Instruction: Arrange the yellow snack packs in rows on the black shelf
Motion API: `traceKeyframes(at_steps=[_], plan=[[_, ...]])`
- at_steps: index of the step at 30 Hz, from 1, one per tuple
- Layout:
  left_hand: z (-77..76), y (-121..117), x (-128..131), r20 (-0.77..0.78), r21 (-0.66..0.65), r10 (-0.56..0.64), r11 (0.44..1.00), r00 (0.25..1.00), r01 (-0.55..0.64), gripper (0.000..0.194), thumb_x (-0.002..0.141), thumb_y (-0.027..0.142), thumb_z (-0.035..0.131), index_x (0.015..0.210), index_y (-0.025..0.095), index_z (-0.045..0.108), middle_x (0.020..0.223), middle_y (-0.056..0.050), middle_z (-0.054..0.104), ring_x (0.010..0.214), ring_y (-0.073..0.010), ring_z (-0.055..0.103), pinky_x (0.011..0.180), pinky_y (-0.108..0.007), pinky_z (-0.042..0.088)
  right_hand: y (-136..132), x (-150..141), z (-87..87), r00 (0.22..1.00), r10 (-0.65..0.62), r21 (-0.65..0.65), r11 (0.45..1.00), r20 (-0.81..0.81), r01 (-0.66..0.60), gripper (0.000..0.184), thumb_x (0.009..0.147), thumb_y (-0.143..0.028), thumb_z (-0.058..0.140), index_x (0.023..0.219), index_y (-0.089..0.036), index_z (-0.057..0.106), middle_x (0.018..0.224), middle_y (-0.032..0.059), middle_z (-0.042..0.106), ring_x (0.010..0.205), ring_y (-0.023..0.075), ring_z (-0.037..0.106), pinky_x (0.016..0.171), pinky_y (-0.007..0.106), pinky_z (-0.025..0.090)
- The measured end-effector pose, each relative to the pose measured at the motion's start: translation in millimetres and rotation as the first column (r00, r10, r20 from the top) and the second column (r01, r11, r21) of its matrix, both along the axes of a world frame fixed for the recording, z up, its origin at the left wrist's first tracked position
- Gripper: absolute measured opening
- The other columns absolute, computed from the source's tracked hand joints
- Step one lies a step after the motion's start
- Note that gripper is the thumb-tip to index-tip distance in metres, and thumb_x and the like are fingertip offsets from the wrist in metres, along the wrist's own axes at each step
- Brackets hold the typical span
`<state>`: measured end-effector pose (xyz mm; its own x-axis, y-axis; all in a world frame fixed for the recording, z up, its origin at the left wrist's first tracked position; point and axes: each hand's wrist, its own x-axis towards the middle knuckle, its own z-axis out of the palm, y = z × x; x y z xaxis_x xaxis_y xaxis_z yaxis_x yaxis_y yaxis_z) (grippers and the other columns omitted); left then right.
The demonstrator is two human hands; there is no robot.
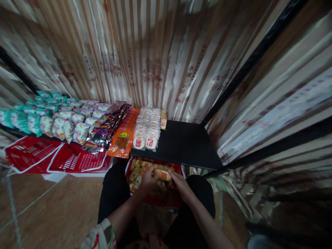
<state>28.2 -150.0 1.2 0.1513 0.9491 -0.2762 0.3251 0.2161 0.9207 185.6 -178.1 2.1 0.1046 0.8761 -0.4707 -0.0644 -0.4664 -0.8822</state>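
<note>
Yellow packet (pixel 164 175): lies lengthwise between the two hands, just over the basket, its red label turned up.
Left hand (pixel 149 181): fingers closed on the packet's left end.
Right hand (pixel 182 186): fingers on the packet's right end; the grip probably shares the load and leaves the label uncovered.
Basket (pixel 177 168): red, filled with loose yellow packets (pixel 134 175), set between the person's knees (pixel 114 193), likely to keep it within short reach of both hands.
Shelf (pixel 189 140): black, just beyond the basket.
Small yellow row (pixel 163 120): at the back of the shelf, beside the white cracker packets (pixel 147 129), which stand in two straight rows, apparently to keep each kind together.
Orange bag (pixel 120 140): flat, left of the crackers, its front upward, perhaps to be easily read.
Farther left: dark red bags (pixel 114 125), white bags (pixel 80 132) and teal bags (pixel 19 120), grouped by kind.
</note>
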Motion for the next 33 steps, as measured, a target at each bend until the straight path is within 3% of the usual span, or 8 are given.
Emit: traceKeyframes(at_steps=[5,10,13,16,20,25,30,33], plan=[[9.3,2,24,0.256,-0.179,0.21,0.969,0.944,-0.167,0.021,0.078,0.015,0.051,0.099,0.015,0.054,0.089,-0.004,0.063,0.074,-0.0114,0.061,0.061,-0.021,0.051,-3,3,27.4,0.992,-0.074,0.12,0.989,-0.098,0.086,0.042,0.06,-0.05,0.074,0.085,-0.018,0.065,0.069,0.0004,0.065,0.054,0.0088,0.057,0.047,0.018,0.045],[18.2,1,42,0.358,-0.211,0.24,0.962,0.902,-0.172,0.017,0.078,0.021,0.057,0.094,0.015,0.052,0.086,-0.003,0.065,0.073,-0.0113,0.063,0.063,-0.021,0.052,2,-3,23.6,0.993,-0.091,0.211,0.972,-0.072,0.104,0.041,0.063,-0.054,0.07,0.08,-0.017,0.064,0.069,0.002,0.066,0.064,0.0136,0.062,0.054,0.021,0.046],[23.6,4,46,0.245,-0.148,0.214,0.972,0.946,-0.182,0.019,0.081,0.019,0.053,0.099,0.016,0.053,0.088,-0.003,0.065,0.074,-0.0107,0.063,0.063,-0.02,0.051,8,-2,17.5,0.99,-0.136,0.248,0.961,0.027,0.126,0.046,0.067,-0.056,0.063,0.094,-0.017,0.063,0.082,0.0068,0.069,0.073,0.0194,0.065,0.061,0.028,0.051],[34.6,11,43,-0.006,0.074,0.146,0.987,0.989,-0.145,0.027,0.079,0.013,0.051,0.105,0.019,0.056,0.099,-0.004,0.062,0.084,-0.0118,0.06,0.078,-0.024,0.05,14,8,20.2,0.901,-0.298,0.377,0.911,0.315,0.169,0.063,0.07,-0.052,0.059,0.121,-0.018,0.052,0.113,0.0128,0.063,0.097,0.0255,0.061,0.078,0.037,0.051],[56.0,26,37,-0.19,0.35,-0.029,0.932,0.981,0.095,0.036,0.077,0.009,0.049,0.109,0.021,0.061,0.106,-0.004,0.057,0.103,-0.015,0.053,0.096,-0.027,0.04,23,28,35.3,0.705,-0.326,0.518,0.853,0.63,-0.068,0.052,0.074,-0.043,0.057,0.121,-0.021,0.056,0.119,0.0097,0.061,0.113,0.0268,0.051,0.098,0.044,0.04],[70.5,53,45,-0.283,0.398,-0.174,0.873,0.943,0.281,0.038,0.075,0.009,0.046,0.106,0.021,0.064,0.101,-0.005,0.056,0.102,-0.0165,0.051,0.094,-0.028,0.041,45,43,40.5,0.766,-0.092,0.41,0.881,0.636,-0.235,0.035,0.076,-0.036,0.054,0.106,-0.023,0.067,0.087,0.0065,0.069,0.084,0.0222,0.061,0.081,0.036,0.049],[69.4,83,61,-0.306,0.406,-0.175,0.865,0.936,0.295,0.041,0.075,0.009,0.045,0.109,0.023,0.064,0.103,-0.005,0.056,0.103,-0.0181,0.051,0.094,-0.029,0.042,80,50,29.4,0.873,-0.076,0.456,0.873,0.482,-0.175,0.03,0.071,-0.038,0.057,0.092,-0.022,0.071,0.084,0.0053,0.065,0.072,0.0181,0.061,0.071,0.03,0.051],[68.2,95,71,-0.302,0.426,-0.106,0.874,0.947,0.233,0.051,0.077,0.011,0.044,0.126,0.021,0.053,0.123,-0.008,0.05,0.115,-0.0197,0.046,0.103,-0.031,0.036,105,54,22.6,0.88,-0.121,0.458,0.881,0.459,-0.117,0.029,0.07,-0.038,0.057,0.089,-0.02,0.069,0.083,0.0054,0.065,0.072,0.0187,0.061,0.071,0.031,0.051]])
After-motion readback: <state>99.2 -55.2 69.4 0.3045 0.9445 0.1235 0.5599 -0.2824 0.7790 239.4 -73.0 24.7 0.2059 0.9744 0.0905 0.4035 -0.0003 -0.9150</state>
